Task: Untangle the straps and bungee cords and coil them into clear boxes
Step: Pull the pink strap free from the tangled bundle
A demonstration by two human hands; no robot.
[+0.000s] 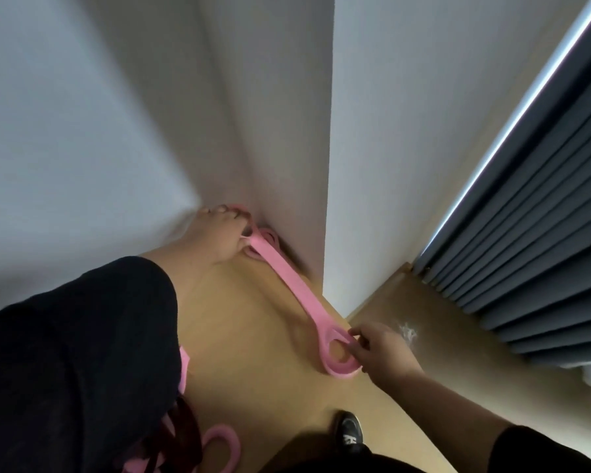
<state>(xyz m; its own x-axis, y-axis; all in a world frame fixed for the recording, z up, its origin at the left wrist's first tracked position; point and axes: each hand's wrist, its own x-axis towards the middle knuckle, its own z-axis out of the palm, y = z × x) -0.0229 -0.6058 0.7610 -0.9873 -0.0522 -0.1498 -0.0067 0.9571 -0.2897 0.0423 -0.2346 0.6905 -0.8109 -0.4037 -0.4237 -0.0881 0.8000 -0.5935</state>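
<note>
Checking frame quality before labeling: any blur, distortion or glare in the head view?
Head view: wide-angle bend tilts the walls; soft motion blur on the left hand and pink strap; bright glare line along the curtain edge; right hand fairly sharp; dim, even light.

A pink strap [289, 285] is stretched over a tan tabletop [253, 363] between the left hand [219, 237] and the right hand [382, 353]. Its far end is held by the left hand at the wall corner, and its looped near end is pinched by the right hand. More pink loops [219, 445] are seen below the left sleeve.
</note>
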